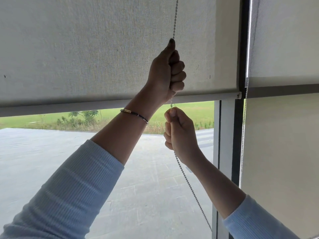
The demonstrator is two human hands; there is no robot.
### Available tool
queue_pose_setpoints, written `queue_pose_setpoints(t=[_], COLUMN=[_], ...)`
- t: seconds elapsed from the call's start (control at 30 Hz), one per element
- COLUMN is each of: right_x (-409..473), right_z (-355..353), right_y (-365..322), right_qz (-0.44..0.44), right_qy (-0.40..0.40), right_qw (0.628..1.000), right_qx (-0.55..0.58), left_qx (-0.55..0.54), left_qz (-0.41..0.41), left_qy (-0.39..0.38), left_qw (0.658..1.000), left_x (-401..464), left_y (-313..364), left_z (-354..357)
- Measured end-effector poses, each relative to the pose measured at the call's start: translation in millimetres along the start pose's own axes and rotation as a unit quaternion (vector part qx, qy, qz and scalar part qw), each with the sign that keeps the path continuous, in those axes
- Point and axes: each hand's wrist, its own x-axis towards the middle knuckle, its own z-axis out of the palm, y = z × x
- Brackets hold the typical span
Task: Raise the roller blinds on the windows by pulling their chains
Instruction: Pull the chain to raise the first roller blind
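A grey fabric roller blind (89,49) covers the upper part of the window in front of me, its bottom bar (69,106) hanging a bit above mid-height. A white bead chain (175,18) runs down from the top. My left hand (166,73) is fisted around the chain, high up in front of the blind. Just below it, my right hand (180,133) grips the same chain, which trails down and to the right below that fist. A second roller blind (283,40) hangs at the right with its own chain (243,135).
A dark window frame post (241,49) separates the two blinds. Through the uncovered glass I see a paved terrace (51,161) and a green lawn with shrubs (82,118). A pale wall or lower blind panel (283,152) fills the right side.
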Motion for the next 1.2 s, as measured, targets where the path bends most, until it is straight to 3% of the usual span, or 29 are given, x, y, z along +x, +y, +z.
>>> queue_pose_setpoints(t=[0.33, 0.47, 0.53, 0.6, 0.67, 0.7, 0.77, 0.83, 0.97, 1.1, 1.13, 1.2], right_x=[-4.7, 1.9, 11.5, 29.6, 53.1, 63.8, 76.4, 79.0, 84.2, 103.6, 107.1, 111.8], right_z=[0.5, -5.0, -24.7, -57.1, -90.1, -103.0, -114.1, -115.7, -114.0, -105.6, -102.2, -94.8], right_y=[17.8, 26.4, 27.6, 33.3, 39.1, 42.5, 51.2, 62.3, 73.2, 74.3, 73.2, 72.4], right_qz=[-0.010, -0.081, -0.150, -0.199, -0.112, -0.039, 0.057, 0.075, 0.029, 0.171, 0.162, 0.099], right_qy=[0.003, 0.001, 0.061, 0.222, 0.353, 0.347, 0.252, 0.197, 0.218, 0.057, 0.036, 0.085], right_qw=[0.999, 0.994, 0.979, 0.922, 0.859, 0.862, 0.923, 0.961, 0.953, 0.975, 0.977, 0.985], right_qx=[-0.040, -0.076, -0.126, -0.246, -0.353, -0.366, -0.285, -0.182, -0.209, -0.131, -0.135, -0.112], left_qx=[-0.004, -0.001, 0.000, -0.001, -0.001, 0.002, 0.012, 0.017, 0.014, 0.032, 0.032, 0.028], left_qz=[-0.007, 0.003, 0.008, 0.008, 0.005, 0.002, -0.002, -0.004, -0.006, -0.008, -0.009, -0.012], left_qy=[0.019, 0.017, 0.017, 0.008, -0.006, -0.008, -0.001, 0.000, 0.006, 0.009, 0.011, 0.020], left_qw=[1.000, 1.000, 1.000, 1.000, 1.000, 1.000, 1.000, 1.000, 1.000, 0.999, 0.999, 0.999], left_x=[-8.3, -9.7, -10.7, -11.6, -12.4, -12.9, -13.1, -12.4, -10.7, -8.4, -7.7, -7.0], left_y=[-11.6, -6.3, -1.7, 3.1, 6.8, 7.9, 9.1, 9.8, 11.2, 9.9, 9.7, 10.2], left_z=[-10.9, -12.5, -14.9, -19.6, -24.3, -25.9, -28.1, -31.8, -39.1, -41.9, -43.5, -47.8])
